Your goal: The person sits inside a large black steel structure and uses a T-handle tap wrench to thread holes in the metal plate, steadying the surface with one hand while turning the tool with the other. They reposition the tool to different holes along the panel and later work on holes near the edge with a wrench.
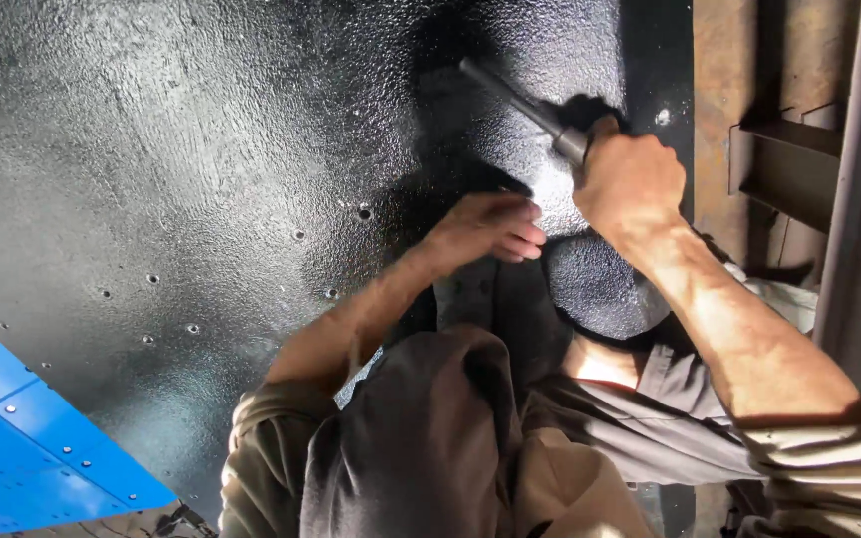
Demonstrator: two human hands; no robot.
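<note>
**Metal tool gripped against the black panel**

My right hand (628,181) is clenched around the near end of a grey metal tool (525,105). Its long axis runs on a slant, from my fist up and to the left, with the free tip pointing toward the far left and lying over the glossy black textured panel (151,149). The tool sits in the upper middle of the scene, just left of a rusty brown metal frame (779,139).

My left hand (488,229) is lower and nearer, just left of the right one, its fingers (522,239) curled loosely inward and holding nothing I can make out.

The panel is dotted with small rivets (363,211). A blue riveted sheet (32,438) fills the near left corner.
</note>
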